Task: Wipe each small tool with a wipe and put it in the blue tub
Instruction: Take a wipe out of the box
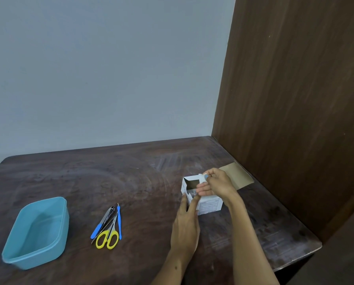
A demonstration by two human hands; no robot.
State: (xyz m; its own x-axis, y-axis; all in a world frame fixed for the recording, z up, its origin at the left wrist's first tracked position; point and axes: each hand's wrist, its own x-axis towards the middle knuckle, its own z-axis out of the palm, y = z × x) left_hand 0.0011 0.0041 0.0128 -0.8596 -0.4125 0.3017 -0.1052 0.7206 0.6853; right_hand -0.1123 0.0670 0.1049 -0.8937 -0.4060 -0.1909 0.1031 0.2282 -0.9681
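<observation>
A dark wooden table (114, 177), scuffed and streaked, stands against a pale grey wall (102, 68), with a brown wood panel (295, 89) rising along its right side. Over an open white box (204, 199), the right hand (217, 185) pinches a small white wipe (202, 177) between closed fingertips. The left hand (185, 227) rests against the box's front, fingers spread loosely, holding nothing. The box carries a printed label, too small to read. Well to the left lie the tools (108, 227): yellow-handled scissors and blue-handled pieces, bunched together. Farther left sits the blue tub (17, 254), apart from them.
</observation>
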